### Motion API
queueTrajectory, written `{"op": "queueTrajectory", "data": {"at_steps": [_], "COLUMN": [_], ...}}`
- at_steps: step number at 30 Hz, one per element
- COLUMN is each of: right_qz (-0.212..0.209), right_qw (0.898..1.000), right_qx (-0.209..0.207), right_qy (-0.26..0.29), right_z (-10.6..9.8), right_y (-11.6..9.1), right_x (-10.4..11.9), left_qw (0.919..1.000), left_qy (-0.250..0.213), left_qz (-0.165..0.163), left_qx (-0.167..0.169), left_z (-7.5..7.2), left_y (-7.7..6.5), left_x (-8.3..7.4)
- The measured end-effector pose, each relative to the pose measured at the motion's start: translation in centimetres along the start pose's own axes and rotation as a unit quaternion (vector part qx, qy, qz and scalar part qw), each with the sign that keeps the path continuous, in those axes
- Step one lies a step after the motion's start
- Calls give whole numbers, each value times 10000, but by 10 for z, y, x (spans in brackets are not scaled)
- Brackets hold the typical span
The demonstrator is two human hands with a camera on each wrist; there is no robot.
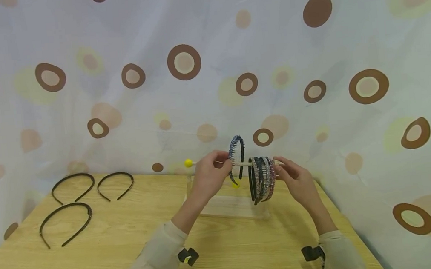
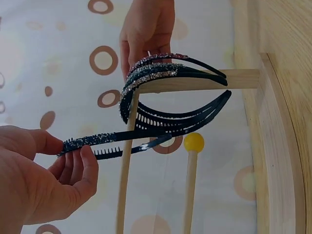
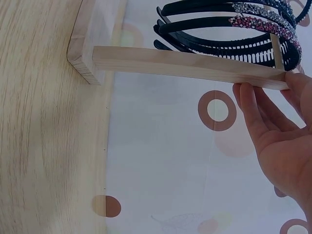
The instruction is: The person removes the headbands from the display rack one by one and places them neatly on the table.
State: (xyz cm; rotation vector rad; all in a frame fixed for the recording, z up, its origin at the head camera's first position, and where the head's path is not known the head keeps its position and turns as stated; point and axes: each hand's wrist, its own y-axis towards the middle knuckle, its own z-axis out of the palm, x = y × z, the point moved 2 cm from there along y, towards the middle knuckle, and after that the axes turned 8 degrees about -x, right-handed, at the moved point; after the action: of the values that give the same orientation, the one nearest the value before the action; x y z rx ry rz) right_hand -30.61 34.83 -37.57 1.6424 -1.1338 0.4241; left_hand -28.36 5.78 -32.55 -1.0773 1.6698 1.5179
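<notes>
My left hand (image 1: 209, 175) pinches a blue-grey glittery headband (image 2: 92, 140) with comb teeth between thumb and fingers. The band's curve stands around a thin wooden rod (image 2: 125, 180) tipped with a yellow ball (image 1: 188, 163). To its right, several headbands (image 1: 262, 181) hang bunched on the same rod, some glittery silver or pink, some dark. My right hand (image 1: 296, 183) grips the top end of the stand's wooden post (image 3: 185, 63), beside the pink glitter headband (image 3: 258, 24).
The stand's pale wooden base (image 1: 229, 206) rests on the wood-grain table (image 1: 226, 257). A lower rod ends in another yellow ball (image 2: 194, 142). Three black headbands (image 1: 64, 206) lie at the table's left. A spotted curtain (image 1: 212, 100) hangs behind.
</notes>
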Motion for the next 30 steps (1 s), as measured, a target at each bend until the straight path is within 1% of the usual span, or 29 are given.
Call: {"op": "queueTrajectory", "data": {"at_steps": [1,4,8,13,16,19,22,24,27,30], "right_qz": [24,61,110,84,70,90,99,94,69,24], "right_qw": [10000,9999,9999,10000,9999,9998,9997,9998,9999,10000], "right_qx": [-11,8,36,43,55,55,88,111,106,83], "right_qy": [-27,-144,-90,19,73,138,182,147,64,-18], "right_z": [-1,-3,-5,-4,-3,-1,0,0,0,-2], "right_y": [-1,-6,-10,-8,-7,-7,-8,-8,-7,-5], "right_x": [0,18,41,44,45,45,45,45,43,34], "left_qw": [10000,9993,9977,9952,9958,9969,9959,9945,9932,9928], "left_qy": [59,225,265,261,223,99,-62,-131,-172,-102], "left_qz": [44,264,506,730,626,323,26,-94,-128,-14], "left_qx": [-35,-149,-353,-590,-633,-709,-899,-1035,-1142,-1193], "left_z": [-1,-6,-15,-33,-45,-59,-73,-82,-95,-109], "left_y": [0,1,6,13,18,25,30,33,35,35], "left_x": [0,0,-1,-3,0,8,15,19,24,29]}}
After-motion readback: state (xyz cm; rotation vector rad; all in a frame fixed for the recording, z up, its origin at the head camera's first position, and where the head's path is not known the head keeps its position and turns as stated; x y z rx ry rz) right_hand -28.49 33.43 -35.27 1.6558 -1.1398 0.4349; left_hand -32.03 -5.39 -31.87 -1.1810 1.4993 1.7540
